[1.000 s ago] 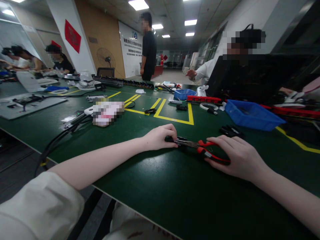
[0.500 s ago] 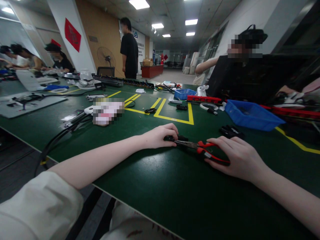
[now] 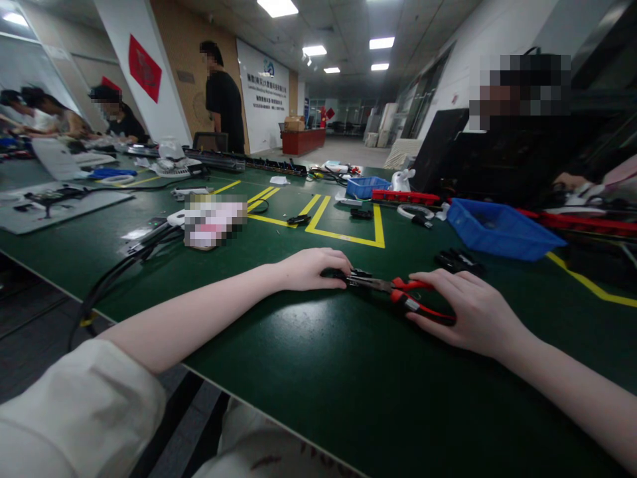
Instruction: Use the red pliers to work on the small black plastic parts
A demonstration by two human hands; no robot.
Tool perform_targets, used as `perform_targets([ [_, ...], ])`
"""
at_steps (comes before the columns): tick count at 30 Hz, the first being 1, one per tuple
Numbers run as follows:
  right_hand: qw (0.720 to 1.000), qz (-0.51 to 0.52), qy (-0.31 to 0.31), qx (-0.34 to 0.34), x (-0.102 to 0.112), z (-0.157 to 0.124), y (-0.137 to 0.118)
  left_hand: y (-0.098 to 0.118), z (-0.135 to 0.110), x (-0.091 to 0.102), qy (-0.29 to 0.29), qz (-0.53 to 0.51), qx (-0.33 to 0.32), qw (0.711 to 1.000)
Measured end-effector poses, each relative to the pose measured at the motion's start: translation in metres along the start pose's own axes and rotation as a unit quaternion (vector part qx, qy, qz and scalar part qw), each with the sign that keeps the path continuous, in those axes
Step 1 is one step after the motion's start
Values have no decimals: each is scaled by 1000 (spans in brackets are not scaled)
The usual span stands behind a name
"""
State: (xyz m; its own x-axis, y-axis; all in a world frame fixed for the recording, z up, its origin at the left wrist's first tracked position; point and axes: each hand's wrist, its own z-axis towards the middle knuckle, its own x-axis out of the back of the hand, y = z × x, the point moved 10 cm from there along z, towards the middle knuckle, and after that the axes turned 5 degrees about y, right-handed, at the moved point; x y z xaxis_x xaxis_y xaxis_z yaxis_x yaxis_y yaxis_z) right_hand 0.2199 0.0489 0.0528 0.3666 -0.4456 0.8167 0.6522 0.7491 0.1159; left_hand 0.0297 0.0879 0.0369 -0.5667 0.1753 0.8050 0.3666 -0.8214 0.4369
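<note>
My left hand [image 3: 318,268] pinches a small black part [image 3: 357,273] between thumb and fingers, just above the green table [image 3: 318,372]. What kind of part it is I cannot make out; the fingers cover much of it. My right hand [image 3: 470,312] is wrapped round the red and black handles of long-nose pliers [image 3: 398,289]. The jaws point left and meet the black part beside my left fingertips. Whether the jaws grip it or only touch it, I cannot tell. Several black pieces [image 3: 458,261] lie beyond my right hand.
A blue bin [image 3: 505,229] stands at the right, with a smaller blue bin [image 3: 367,186] farther back. Yellow tape [image 3: 348,238] marks the table. Black cables [image 3: 112,269] and a blurred pink item [image 3: 213,226] lie at left. A person [image 3: 226,106] stands behind the table.
My left hand has shifted slightly left, and more of the black part shows at the plier jaws. The standing person has moved left; the person at right has lowered an arm.
</note>
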Motion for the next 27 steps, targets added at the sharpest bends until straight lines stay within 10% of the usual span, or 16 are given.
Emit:
perform_targets([
  [27,996,-39,36,75,9,2,-17,-1,2,-1,12,-47,-41,998],
])
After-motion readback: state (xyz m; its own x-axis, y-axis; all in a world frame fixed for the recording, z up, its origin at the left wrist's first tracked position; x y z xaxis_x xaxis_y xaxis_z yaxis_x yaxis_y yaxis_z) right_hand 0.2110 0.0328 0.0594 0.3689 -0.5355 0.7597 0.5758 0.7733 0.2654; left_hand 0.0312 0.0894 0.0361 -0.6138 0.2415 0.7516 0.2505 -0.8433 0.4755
